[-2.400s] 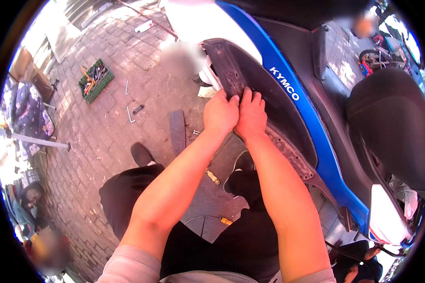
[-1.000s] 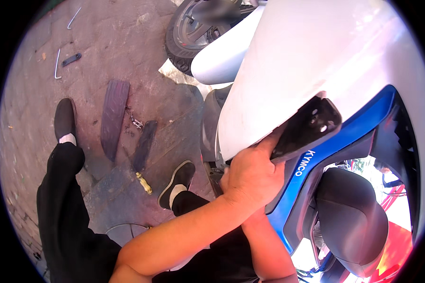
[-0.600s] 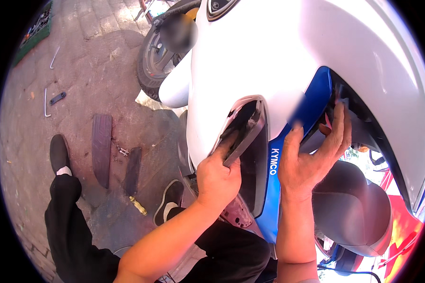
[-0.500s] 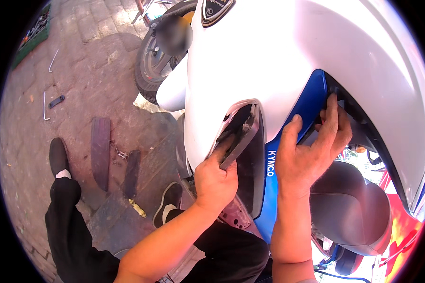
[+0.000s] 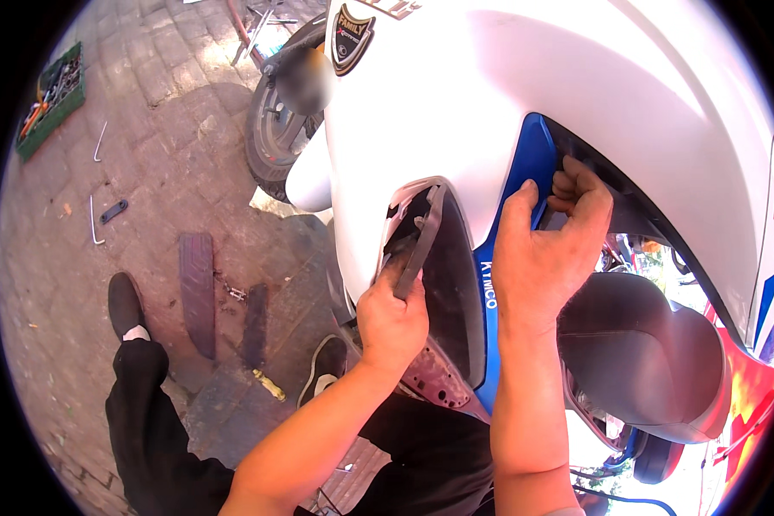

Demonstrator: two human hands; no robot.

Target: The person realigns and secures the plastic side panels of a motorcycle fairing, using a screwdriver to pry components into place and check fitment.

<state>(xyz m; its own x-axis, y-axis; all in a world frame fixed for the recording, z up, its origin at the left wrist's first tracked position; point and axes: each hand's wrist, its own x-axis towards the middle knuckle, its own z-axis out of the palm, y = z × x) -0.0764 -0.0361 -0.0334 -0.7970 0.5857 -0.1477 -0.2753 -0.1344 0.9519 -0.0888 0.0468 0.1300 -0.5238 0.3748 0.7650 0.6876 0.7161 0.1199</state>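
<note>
A white scooter front cover (image 5: pixel 456 95) fills the upper right, with a blue trim panel (image 5: pixel 525 163) along its inner edge. My left hand (image 5: pixel 391 322) grips a dark plastic strip (image 5: pixel 421 245) at the cover's opening. Its thumb lies near the strip's lower end, and its other fingertips are hidden inside. My right hand (image 5: pixel 550 245) is at the top of the blue panel. The thumb rests on the panel's face, while the fingers curl at its edge by the dark gap. Between my hands lies a dark grey panel (image 5: pixel 456 314).
A black scooter seat (image 5: pixel 636 353) is at the right. On the paving lie dark footboard mats (image 5: pixel 196 292), a yellow-handled tool (image 5: pixel 269 384), bent metal rods (image 5: pixel 93 221) and a small dark part (image 5: pixel 113 211). A green tool tray (image 5: pixel 53 103) and a wheel (image 5: pixel 267 129) are farther off.
My right hand's fingers have curled inward from their stretched position in the gap. My left hand stays on the dark strip. The whole view has shifted slightly.
</note>
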